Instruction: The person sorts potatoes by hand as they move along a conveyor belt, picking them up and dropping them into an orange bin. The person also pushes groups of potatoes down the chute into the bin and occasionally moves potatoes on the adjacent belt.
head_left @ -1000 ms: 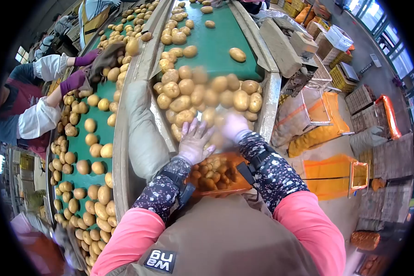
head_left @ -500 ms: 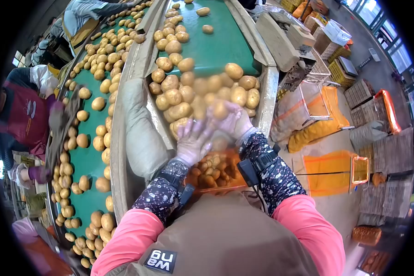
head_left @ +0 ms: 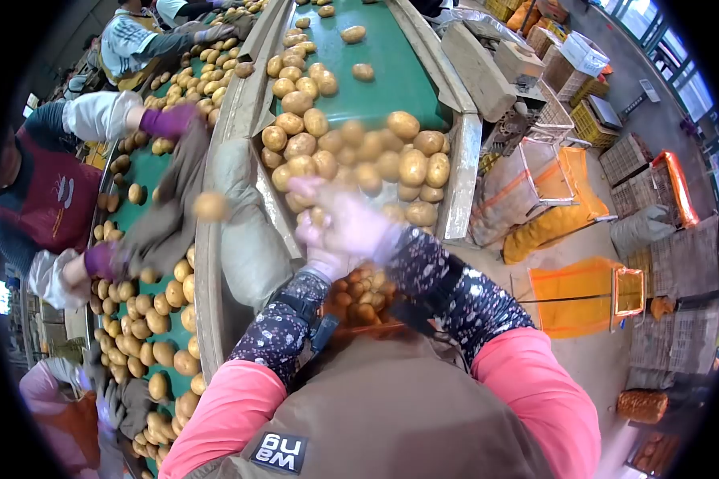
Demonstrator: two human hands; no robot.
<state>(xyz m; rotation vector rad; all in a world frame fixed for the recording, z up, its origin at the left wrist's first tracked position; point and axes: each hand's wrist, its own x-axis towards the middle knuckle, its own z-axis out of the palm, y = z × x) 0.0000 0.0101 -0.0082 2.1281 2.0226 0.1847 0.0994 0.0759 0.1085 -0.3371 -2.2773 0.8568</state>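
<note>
My gloved left hand [head_left: 321,254] is at the lower mouth of the chute, close to the potatoes [head_left: 299,165]. In front of it passes my gloved right hand [head_left: 355,219], smeared by motion and reaching left, so it hides part of the left fingers. I cannot tell whether the hands grip anything. A single blurred potato [head_left: 212,206] is in the air to the left, over the metal edge of the chute. Below my hands an orange mesh bag [head_left: 375,319] holds several potatoes, close against my brown apron [head_left: 391,391]. Blurred potatoes also tumble in the middle of the chute.
A green belt [head_left: 383,72] carries potatoes down to the chute. On the left runs a second potato belt [head_left: 128,207], where co-workers in gloves work; one purple-gloved hand [head_left: 172,120] holds a dark cloth. A grey padded cushion [head_left: 252,231] lines the chute. Orange bags [head_left: 579,295] and crates stand right.
My right hand has swung left across my left hand. A potato now flies left of the chute. The co-worker in the dark red apron has reached over the left belt.
</note>
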